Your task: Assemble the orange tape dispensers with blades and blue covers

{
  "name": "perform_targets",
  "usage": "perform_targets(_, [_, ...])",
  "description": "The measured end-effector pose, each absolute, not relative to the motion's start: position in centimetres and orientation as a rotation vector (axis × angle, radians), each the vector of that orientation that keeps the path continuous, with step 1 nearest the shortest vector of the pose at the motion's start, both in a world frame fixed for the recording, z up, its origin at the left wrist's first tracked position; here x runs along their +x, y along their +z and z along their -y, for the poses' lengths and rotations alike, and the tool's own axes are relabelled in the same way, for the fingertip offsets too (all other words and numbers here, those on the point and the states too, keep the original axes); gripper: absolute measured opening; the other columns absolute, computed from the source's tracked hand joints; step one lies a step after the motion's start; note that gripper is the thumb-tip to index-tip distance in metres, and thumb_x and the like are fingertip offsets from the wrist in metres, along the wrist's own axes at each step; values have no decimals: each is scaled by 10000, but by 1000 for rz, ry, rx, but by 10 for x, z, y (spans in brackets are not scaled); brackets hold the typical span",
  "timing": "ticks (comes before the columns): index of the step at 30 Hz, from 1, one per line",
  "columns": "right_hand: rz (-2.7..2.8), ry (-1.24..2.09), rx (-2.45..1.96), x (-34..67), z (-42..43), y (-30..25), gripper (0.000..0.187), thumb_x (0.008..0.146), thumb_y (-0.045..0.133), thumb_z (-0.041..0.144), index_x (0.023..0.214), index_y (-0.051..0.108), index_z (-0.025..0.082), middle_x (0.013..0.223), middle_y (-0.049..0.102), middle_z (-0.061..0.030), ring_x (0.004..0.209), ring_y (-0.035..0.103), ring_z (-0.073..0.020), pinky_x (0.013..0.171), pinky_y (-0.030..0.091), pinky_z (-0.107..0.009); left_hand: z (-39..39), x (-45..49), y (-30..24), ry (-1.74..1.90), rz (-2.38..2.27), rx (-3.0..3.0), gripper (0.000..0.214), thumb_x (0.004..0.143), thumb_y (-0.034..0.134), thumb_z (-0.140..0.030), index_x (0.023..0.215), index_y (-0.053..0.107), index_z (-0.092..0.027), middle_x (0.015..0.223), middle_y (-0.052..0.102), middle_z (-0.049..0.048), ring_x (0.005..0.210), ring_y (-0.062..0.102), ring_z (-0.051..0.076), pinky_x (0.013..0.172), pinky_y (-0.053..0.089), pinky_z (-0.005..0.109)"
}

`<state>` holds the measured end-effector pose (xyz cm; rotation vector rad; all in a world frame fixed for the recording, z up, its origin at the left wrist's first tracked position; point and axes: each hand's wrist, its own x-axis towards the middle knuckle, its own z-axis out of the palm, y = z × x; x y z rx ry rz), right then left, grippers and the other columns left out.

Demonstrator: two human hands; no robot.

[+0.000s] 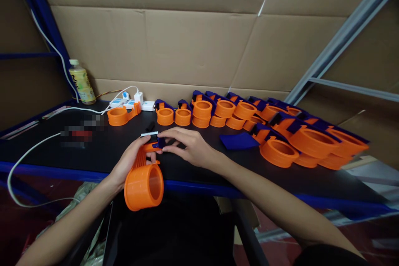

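An orange tape dispenser (pixel 144 185) with a round hub hangs tilted over the table's front edge. My left hand (pixel 127 162) is wrapped round its ribbed arm, partly hiding it. At its upper end a metal serrated blade (pixel 150 134) points away from me. Beside the blade sits a small dark blue plastic piece (pixel 161 141). My right hand (pixel 190 146) pinches this piece between thumb and fingers; the exact contact is partly hidden. A small black part (pixel 150 126) lies on the table just beyond my hands.
Several orange-and-blue tape dispensers (pixel 279 151) stand stacked at the right and back. An orange dispenser body (pixel 117 116) stands near a white power strip (pixel 148 105). A blue flat piece (pixel 238 141) lies right of my hands; a bottle (pixel 81 83) stands back left. A white cable (pixel 18 164) loops over the edge.
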<state>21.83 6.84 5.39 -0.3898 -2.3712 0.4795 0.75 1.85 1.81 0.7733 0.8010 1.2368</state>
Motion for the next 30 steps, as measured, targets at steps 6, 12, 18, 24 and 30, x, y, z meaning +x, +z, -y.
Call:
perform_targets(6, [2323, 490, -448, 215, -65, 53, 338, 978, 595, 246, 1312, 601, 192, 1030, 714, -68, 887, 711, -153, 838, 610, -320, -16, 9, 19, 1234, -815, 762, 325, 886, 643, -409, 904, 676, -86, 689, 722, 113, 496, 620, 144, 474, 501, 220])
perform_targets(12, [2309, 518, -437, 214, -66, 51, 348, 964, 624, 268, 1302, 606, 188, 999, 724, -67, 877, 727, -161, 807, 612, -308, -9, 14, 24, 1292, -821, 829, 279, 863, 660, -371, 981, 651, -118, 719, 735, 94, 490, 620, 146, 461, 502, 226])
perform_targets(18, [2258, 473, -396, 214, -68, 43, 348, 949, 647, 272, 1283, 642, 175, 1043, 724, -89, 836, 713, -153, 791, 612, -307, -4, 17, 26, 1305, -844, 893, 195, 781, 715, -210, 950, 639, -150, 735, 729, 43, 501, 611, 116, 505, 503, 208])
perform_targets(24, [2274, 421, -350, 216, -72, 44, 371, 939, 660, 260, 1301, 656, 179, 1167, 719, -113, 823, 702, -149, 761, 624, -311, -9, 16, 18, 1323, -884, 948, 232, 804, 704, -262, 991, 633, -146, 738, 732, 49, 497, 622, 126, 511, 509, 223])
perform_targets(30, [2292, 304, -290, 218, -68, 43, 384, 934, 661, 230, 1318, 661, 219, 1296, 692, -78, 1189, 671, -209, 1033, 569, -373, -3, 13, 15, 1325, -873, 1032, 229, 857, 692, -263, 1053, 611, -176, 763, 743, 54, 578, 681, 157, 535, 514, 223])
